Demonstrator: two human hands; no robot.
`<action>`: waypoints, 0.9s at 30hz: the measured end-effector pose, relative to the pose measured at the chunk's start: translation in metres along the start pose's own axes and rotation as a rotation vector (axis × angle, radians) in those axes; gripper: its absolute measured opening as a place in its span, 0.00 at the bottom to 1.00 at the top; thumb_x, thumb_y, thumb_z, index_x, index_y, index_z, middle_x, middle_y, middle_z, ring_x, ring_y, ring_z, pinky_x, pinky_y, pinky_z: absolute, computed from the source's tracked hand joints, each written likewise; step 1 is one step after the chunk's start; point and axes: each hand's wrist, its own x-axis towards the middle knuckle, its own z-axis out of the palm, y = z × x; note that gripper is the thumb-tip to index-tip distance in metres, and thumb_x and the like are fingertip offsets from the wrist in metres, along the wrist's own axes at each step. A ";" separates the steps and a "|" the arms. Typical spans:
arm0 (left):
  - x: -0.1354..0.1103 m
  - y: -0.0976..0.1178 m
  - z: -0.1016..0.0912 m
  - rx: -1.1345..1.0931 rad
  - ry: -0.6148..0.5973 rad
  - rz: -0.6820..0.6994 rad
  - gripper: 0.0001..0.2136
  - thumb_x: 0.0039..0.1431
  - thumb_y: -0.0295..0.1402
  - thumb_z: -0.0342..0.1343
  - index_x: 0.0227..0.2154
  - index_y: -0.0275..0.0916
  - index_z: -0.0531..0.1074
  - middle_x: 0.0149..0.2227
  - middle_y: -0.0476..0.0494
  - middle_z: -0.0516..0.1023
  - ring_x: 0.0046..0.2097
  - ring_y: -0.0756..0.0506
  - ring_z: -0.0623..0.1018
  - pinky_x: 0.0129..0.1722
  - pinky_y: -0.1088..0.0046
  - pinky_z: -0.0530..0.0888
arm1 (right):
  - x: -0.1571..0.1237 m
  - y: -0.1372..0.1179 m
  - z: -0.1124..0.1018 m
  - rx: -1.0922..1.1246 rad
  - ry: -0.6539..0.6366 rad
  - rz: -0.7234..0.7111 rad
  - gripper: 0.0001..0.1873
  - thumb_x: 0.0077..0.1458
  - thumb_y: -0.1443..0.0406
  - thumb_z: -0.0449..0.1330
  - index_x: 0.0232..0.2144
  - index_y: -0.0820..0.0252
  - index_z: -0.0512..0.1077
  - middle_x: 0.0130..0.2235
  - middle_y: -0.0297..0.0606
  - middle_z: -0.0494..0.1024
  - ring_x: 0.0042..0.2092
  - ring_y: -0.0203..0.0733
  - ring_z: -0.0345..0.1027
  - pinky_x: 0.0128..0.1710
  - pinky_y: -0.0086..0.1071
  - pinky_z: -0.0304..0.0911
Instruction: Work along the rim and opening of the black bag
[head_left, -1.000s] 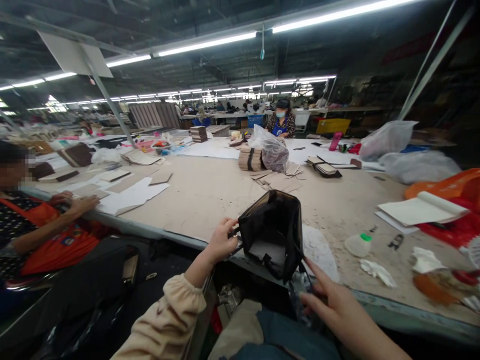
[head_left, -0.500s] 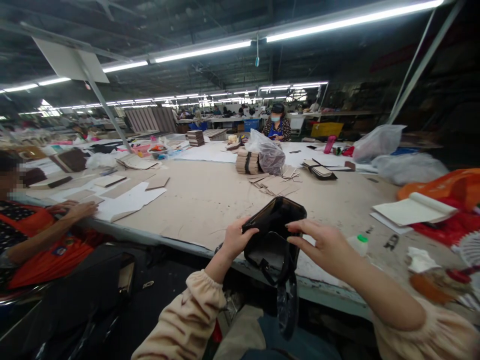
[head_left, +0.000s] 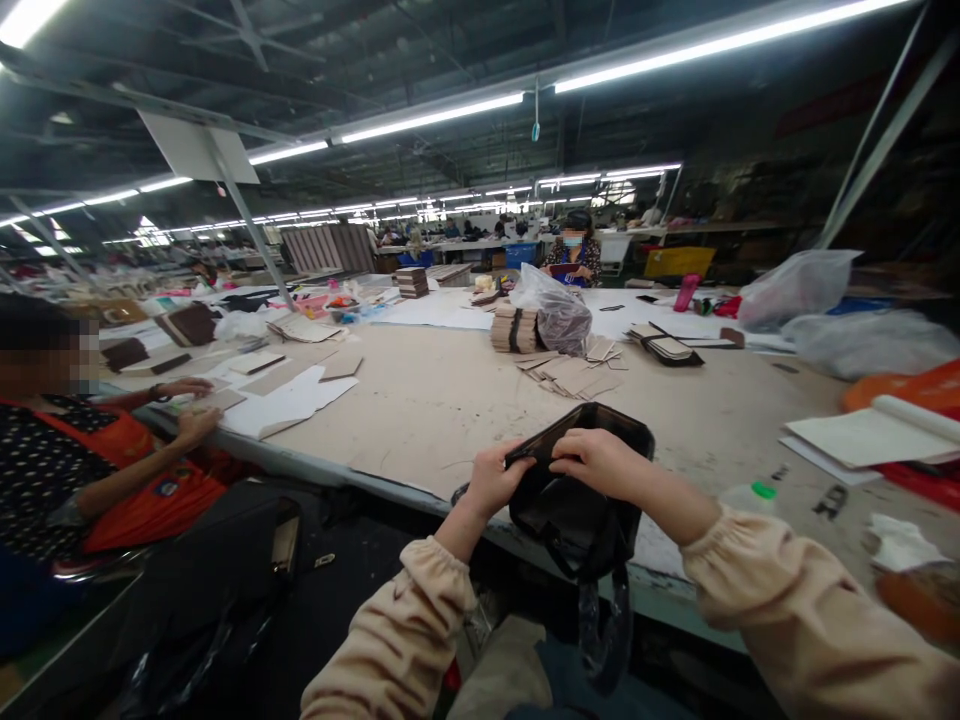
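Note:
A glossy black handbag (head_left: 577,520) tilts at the table's front edge, its mouth facing up and a strap in clear wrap hanging below. My left hand (head_left: 496,482) grips the left end of the bag's rim, thumb on the inner side and fingers outside. Over the mouth, my right hand (head_left: 604,465) reaches in from the right. Its thumb and bent fingers are slightly apart near the inside of the left rim, and I see nothing held between them. The depth of the bag's inside is too dark to make out.
Ahead on the table (head_left: 420,400) lie a banded stack of boards (head_left: 514,330) and loose board pieces (head_left: 570,375). A green-capped bottle (head_left: 754,495) and a paper pad (head_left: 874,432) are at right. At left, a co-worker in an orange apron (head_left: 161,505) handles pieces.
My right hand has left the bag's right rim and moved across into the mouth. My left hand keeps its grip. The view has turned slightly left.

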 end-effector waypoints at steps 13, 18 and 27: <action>0.003 -0.011 -0.001 0.005 -0.001 -0.021 0.13 0.53 0.30 0.57 0.43 0.39 0.73 0.43 0.47 0.76 0.45 0.46 0.74 0.49 0.69 0.71 | 0.005 -0.016 0.008 -0.125 0.015 -0.189 0.23 0.60 0.67 0.55 0.57 0.51 0.60 0.42 0.37 0.70 0.40 0.41 0.66 0.38 0.31 0.60; 0.002 -0.013 0.001 0.003 0.007 0.020 0.14 0.54 0.31 0.57 0.45 0.39 0.72 0.45 0.46 0.75 0.47 0.46 0.74 0.51 0.68 0.70 | 0.012 -0.022 0.008 -0.222 0.039 -0.222 0.15 0.61 0.68 0.53 0.50 0.54 0.68 0.37 0.37 0.71 0.36 0.38 0.65 0.33 0.28 0.57; -0.001 -0.010 0.001 -0.016 -0.019 0.075 0.15 0.53 0.31 0.58 0.45 0.38 0.72 0.46 0.45 0.74 0.48 0.45 0.73 0.53 0.67 0.69 | 0.012 -0.021 0.008 -0.202 0.113 -0.194 0.10 0.62 0.66 0.51 0.33 0.60 0.72 0.33 0.36 0.70 0.35 0.36 0.64 0.32 0.27 0.53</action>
